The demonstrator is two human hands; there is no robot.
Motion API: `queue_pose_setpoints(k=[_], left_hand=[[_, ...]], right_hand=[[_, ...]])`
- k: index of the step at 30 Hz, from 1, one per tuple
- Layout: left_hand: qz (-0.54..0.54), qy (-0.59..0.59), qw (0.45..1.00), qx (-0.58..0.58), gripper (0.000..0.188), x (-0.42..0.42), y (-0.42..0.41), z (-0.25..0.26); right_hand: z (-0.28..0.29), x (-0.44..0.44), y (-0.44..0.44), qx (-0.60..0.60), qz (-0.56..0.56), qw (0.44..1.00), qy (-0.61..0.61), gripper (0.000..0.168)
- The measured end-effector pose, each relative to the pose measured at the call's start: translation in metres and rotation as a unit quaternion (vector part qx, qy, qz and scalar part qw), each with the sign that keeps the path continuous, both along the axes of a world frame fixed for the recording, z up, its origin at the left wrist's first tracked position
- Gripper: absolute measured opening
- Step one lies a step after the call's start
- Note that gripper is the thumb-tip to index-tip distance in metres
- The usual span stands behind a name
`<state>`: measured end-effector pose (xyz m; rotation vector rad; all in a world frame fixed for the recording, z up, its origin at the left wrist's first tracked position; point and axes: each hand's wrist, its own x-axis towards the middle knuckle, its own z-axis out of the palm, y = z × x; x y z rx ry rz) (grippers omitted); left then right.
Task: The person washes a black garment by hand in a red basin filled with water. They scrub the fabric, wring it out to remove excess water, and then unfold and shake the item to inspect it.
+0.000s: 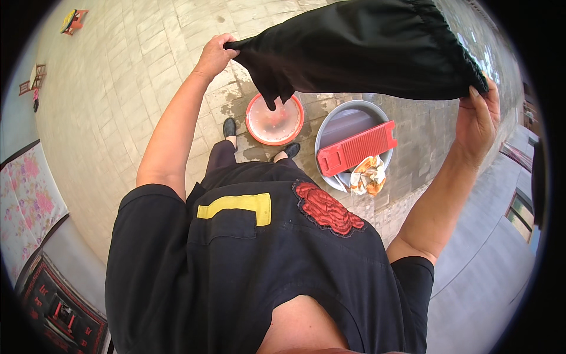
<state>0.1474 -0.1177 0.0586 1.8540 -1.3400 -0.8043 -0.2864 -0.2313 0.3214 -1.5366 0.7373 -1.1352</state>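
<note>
Between my two raised hands a black cloth garment (353,53) is stretched out in the air. My left hand (217,54) pinches a corner of it at the upper middle. At the upper right, my right hand (479,117) grips the gathered, elastic-looking edge. The garment's top runs out of the picture, so its full shape is hidden. Below its hanging lower corner is a round red-rimmed basin (275,140) with a pale inside. To the right stands a large grey tub (325,126) with a red washboard (360,148) laid across it.
An orange-and-white cloth (369,175) hangs over the tub's near rim. The paving (154,57) has wet patches around the basin. A small red stool (74,22) stands far left, near a wooden chair (37,79). A floral curtain (31,194) hangs on the left.
</note>
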Motion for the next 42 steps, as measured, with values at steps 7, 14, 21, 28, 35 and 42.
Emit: queue_pose_setpoints(k=[7, 14, 21, 28, 35, 42], left_hand=[[-0.08, 0.183, 0.977, 0.069, 0.009, 0.004, 0.015, 0.046], [-0.126, 0.356, 0.925, -0.05, 0.014, -0.005, 0.021, 0.179], [-0.021, 0.367, 0.93, 0.004, 0.027, -0.023, -0.01, 0.134], [0.037, 0.327, 0.942, 0.059, 0.023, -0.038, -0.058, 0.07], [0.057, 0.343, 0.923, 0.165, 0.019, -0.011, 0.004, 0.066], [0.111, 0.332, 0.919, 0.18, 0.034, -0.024, 0.055, 0.054]], right_hand=[[0.005, -0.021, 0.02, 0.008, -0.059, 0.998, 0.029, 0.033], [0.016, 0.016, -0.015, -0.021, -0.08, 0.996, -0.013, 0.037], [-0.181, 0.133, 0.094, 0.14, 0.074, 0.977, 0.144, 0.042], [-0.222, 0.125, 0.094, 0.237, 0.262, 0.928, 0.118, 0.047], [-0.231, 0.12, 0.14, 0.621, 0.136, 0.769, -0.072, 0.048], [-0.265, 0.085, 0.179, 0.715, -0.018, 0.68, -0.159, 0.038]])
